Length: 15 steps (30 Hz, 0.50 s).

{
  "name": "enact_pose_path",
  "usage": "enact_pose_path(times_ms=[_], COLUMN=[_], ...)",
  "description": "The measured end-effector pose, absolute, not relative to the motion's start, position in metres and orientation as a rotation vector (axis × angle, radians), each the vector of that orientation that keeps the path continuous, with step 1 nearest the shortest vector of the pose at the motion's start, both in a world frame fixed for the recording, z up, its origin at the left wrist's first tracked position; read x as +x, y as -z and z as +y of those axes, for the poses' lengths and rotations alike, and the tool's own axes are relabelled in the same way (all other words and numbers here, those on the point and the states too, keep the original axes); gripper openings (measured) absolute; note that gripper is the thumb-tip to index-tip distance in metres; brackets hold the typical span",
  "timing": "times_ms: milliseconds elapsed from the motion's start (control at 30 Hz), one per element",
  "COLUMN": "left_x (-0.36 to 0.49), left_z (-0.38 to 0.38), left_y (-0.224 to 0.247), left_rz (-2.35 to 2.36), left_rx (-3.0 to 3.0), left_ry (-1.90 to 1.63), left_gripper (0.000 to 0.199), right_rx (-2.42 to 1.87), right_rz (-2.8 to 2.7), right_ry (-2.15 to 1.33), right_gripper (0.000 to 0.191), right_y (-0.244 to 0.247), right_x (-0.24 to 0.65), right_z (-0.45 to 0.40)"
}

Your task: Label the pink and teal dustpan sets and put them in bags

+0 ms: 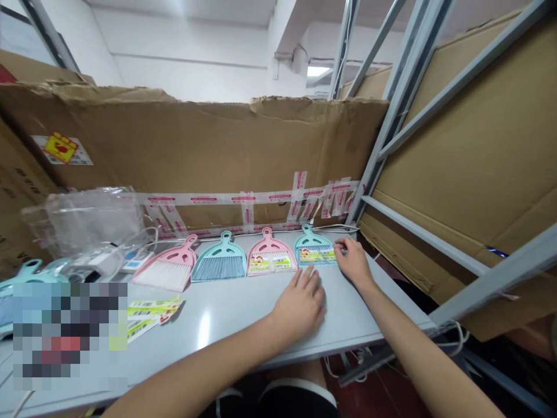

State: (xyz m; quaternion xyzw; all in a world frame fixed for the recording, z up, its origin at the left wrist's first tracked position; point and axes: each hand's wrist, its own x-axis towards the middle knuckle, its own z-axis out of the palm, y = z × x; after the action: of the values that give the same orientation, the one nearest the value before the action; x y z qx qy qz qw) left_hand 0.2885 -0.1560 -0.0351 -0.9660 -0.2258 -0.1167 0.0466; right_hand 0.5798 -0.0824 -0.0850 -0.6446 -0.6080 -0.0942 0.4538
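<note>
Four dustpans with brushes lie in a row along the back of the grey table: a pink one, a teal one, a pink one with a label and a teal one with a label. My left hand rests on the table in front of the two labelled sets, fingers apart and holding nothing. At the right edge of the labelled teal dustpan is my right hand, its thumb and fingertips curled close together. Whether anything is between them is too small to tell. Loose printed labels lie left of centre.
Clear plastic bags and a white device with cables are at the back left. More teal dustpans lie far left, beside a blurred patch. Cardboard walls the back; a metal frame stands right.
</note>
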Motion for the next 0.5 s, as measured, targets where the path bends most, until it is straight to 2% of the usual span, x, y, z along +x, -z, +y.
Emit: enact_pose_path(times_ms=[100,200,400,500], left_x=[0.253,0.196,0.039,-0.013], left_z=[-0.184,-0.201,-0.187,-0.174], left_y=[0.028,0.023,0.030,0.032], left_rz=[-0.577,-0.677,-1.187,-1.459], left_rx=[-3.009,-2.991,-2.592,-2.499], left_ry=[0.353,0.423,0.666,0.647], left_gripper=[0.061,0.065,0.050,0.048], right_rx=[-1.576,-1.520,-1.338,-1.247], right_rz=[-1.512,-1.511,-1.646,-1.714], right_ry=[0.285,0.335,0.395,0.367], right_gripper=[0.017,0.018,0.017,0.014], right_y=[0.086,0.084,0.061,0.043], right_x=[0.579,0.575,0.543,0.510], right_z=[-0.086,-0.092,-0.108,-0.108])
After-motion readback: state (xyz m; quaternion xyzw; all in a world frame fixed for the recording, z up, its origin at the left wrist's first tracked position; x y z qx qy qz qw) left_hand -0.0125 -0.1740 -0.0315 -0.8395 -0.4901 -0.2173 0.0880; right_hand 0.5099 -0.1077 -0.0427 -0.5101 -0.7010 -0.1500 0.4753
